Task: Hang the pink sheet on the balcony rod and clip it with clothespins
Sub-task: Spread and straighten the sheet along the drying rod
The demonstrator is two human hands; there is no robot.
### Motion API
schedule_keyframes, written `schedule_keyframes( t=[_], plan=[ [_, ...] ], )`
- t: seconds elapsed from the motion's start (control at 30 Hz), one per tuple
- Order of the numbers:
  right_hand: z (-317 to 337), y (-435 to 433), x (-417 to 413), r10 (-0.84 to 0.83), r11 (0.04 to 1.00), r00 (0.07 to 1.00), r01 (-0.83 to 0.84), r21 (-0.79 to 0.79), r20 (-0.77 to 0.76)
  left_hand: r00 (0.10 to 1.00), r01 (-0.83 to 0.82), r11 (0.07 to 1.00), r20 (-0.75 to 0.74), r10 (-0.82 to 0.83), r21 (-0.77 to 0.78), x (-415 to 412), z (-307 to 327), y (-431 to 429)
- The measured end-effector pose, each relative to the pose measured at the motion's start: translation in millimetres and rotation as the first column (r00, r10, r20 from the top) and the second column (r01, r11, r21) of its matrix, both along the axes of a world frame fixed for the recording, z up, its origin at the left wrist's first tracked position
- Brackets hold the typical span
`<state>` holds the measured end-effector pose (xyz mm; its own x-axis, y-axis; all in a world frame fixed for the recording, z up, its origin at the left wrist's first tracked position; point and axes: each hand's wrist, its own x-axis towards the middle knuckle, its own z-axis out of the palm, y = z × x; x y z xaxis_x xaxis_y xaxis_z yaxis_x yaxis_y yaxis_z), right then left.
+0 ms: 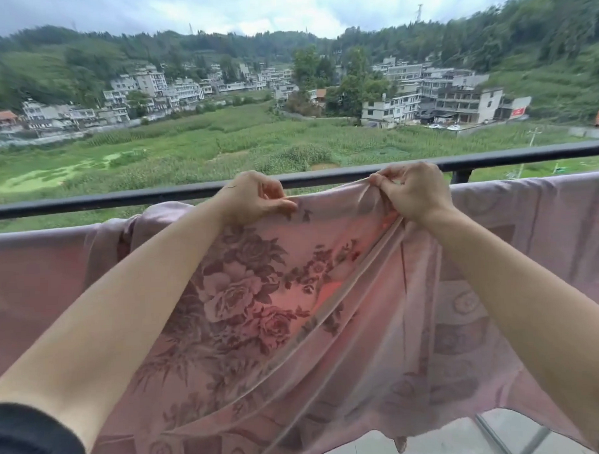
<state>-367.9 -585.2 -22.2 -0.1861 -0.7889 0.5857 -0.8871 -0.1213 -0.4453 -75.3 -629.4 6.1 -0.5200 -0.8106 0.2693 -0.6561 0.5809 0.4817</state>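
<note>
A pink sheet [259, 296] with a dark rose pattern hangs in front of me, draped over a line that runs left to right below the black balcony rod [86, 202]. My left hand [253, 198] pinches the sheet's top edge near the middle. My right hand [412, 192] grips a bunched fold of the same edge a little to the right. Both hands hold the cloth up close to the rod. No clothespins are in view.
The black rod spans the whole view, with a short bracket [461, 177] at the right. Beyond it lie green fields and hillside buildings far below. A strip of pale balcony floor [434, 443] shows at the bottom right under the sheet's hem.
</note>
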Motion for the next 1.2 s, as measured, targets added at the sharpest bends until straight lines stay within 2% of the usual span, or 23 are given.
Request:
schedule_keyframes(
  t=[0.07,0.1,0.13,0.17,0.23,0.3,0.33,0.37,0.4,0.47,0.5,0.53,0.57,0.6,0.63,0.7,0.77,0.87,0.9,0.93,1.1,1.13,1.2],
  plan=[
    [3.3,-0.9,-5.8,0.005,0.999,1.000,-0.006,-0.045,-0.019,0.972,-0.088,0.995,-0.221,0.074,-0.053,4.3,12.6,-6.8],
    [2.6,-0.1,-8.5,0.017,0.999,1.000,-0.018,-0.035,-0.027,0.944,-0.202,0.970,-0.290,0.157,-0.133,7.7,20.2,-11.4],
    [-0.4,1.6,-11.5,0.018,1.000,0.999,-0.018,-0.006,-0.049,0.909,-0.359,0.906,-0.306,0.284,-0.224,10.5,23.6,-18.1],
    [-5.5,2.2,-15.5,0.004,1.000,0.994,-0.002,0.020,-0.107,0.853,-0.512,0.800,-0.289,0.434,-0.312,13.7,24.2,-24.2],
    [-16.3,5.1,-25.5,-0.050,0.997,0.960,0.062,0.035,-0.275,0.685,-0.715,0.595,-0.198,0.701,-0.368,17.5,15.6,-33.6],
    [-21.6,10.7,-32.2,-0.113,0.991,0.930,0.129,0.025,-0.349,0.545,-0.791,0.499,-0.037,0.838,-0.353,16.7,0.1,-37.2],
    [-22.2,13.0,-36.6,-0.138,0.988,0.923,0.156,0.021,-0.360,0.530,-0.795,0.494,-0.008,0.848,-0.352,12.9,-5.5,-37.9],
    [-22.8,13.8,-42.1,-0.157,0.985,0.914,0.171,0.004,-0.374,0.560,-0.780,0.513,-0.033,0.828,-0.359,8.8,-8.9,-35.9],
    [-22.4,14.3,-46.4,-0.172,0.983,0.915,0.185,0.000,-0.364,0.624,-0.746,0.546,-0.114,0.773,-0.380,5.2,-10.3,-29.0],
    [-22.0,10.7,-51.9,-0.216,0.974,0.916,0.226,-0.010,-0.338,0.804,-0.583,0.605,-0.281,0.523,-0.543,1.0,-17.1,-7.2],
    [-21.4,7.8,-52.0,-0.223,0.973,0.923,0.232,-0.007,-0.313,0.886,-0.458,0.628,-0.264,0.382,-0.629,1.7,-21.8,9.5],
    [-20.0,6.9,-50.3,-0.226,0.972,0.934,0.235,0.000,-0.277,0.945,-0.309,0.645,-0.151,0.289,-0.699,5.1,-28.5,23.1],
    [-20.6,5.7,-48.2,-0.234,0.971,0.940,0.239,-0.009,-0.248,0.963,-0.163,0.644,0.020,0.267,-0.747,12.4,-39.0,29.6],
    [-23.3,3.5,-46.2,-0.246,0.969,0.943,0.243,-0.038,-0.226,0.933,-0.064,0.638,0.180,0.310,-0.767,24.4,-51.1,31.1],
    [-27.2,1.5,-44.0,-0.260,0.965,0.941,0.249,-0.079,-0.218,0.888,-0.029,0.629,0.268,0.373,-0.777,41.1,-60.6,27.7],
    [-33.2,1.9,-36.8,-0.293,0.954,0.932,0.270,-0.132,-0.213,0.870,-0.062,0.632,0.268,0.413,-0.773,76.3,-66.9,16.8],
    [-33.0,1.1,-29.8,-0.309,0.949,0.932,0.290,-0.123,-0.190,0.910,-0.187,0.691,0.142,0.390,-0.698,92.5,-55.1,9.6],
    [-28.8,4.0,-11.8,-0.326,0.945,0.926,0.319,-0.069,-0.189,0.909,-0.385,0.863,0.029,0.416,-0.326,90.6,-21.0,-4.9],
    [-27.0,6.7,-1.9,-0.318,0.948,0.928,0.312,-0.060,-0.192,0.907,-0.404,0.889,0.031,0.420,-0.218,91.3,-11.8,-8.8],
    [-24.5,10.3,12.4,-0.296,0.955,0.934,0.291,-0.056,-0.199,0.903,-0.416,0.893,0.040,0.428,-0.174,95.6,-6.0,-12.2],
    [-16.7,31.8,115.9,-0.125,0.990,0.972,0.108,-0.092,-0.199,0.874,-0.480,0.824,-0.079,0.480,-0.301,153.8,-10.4,15.6],
    [-15.8,32.1,140.4,-0.096,0.991,0.975,0.075,-0.108,-0.200,0.877,-0.469,0.820,-0.066,0.475,-0.329,172.8,-15.9,24.9],
    [-15.1,26.9,207.6,-0.026,0.992,0.978,-0.001,-0.128,-0.206,0.844,-0.468,0.797,0.076,0.532,-0.382,235.9,-28.6,40.5]
  ],
)
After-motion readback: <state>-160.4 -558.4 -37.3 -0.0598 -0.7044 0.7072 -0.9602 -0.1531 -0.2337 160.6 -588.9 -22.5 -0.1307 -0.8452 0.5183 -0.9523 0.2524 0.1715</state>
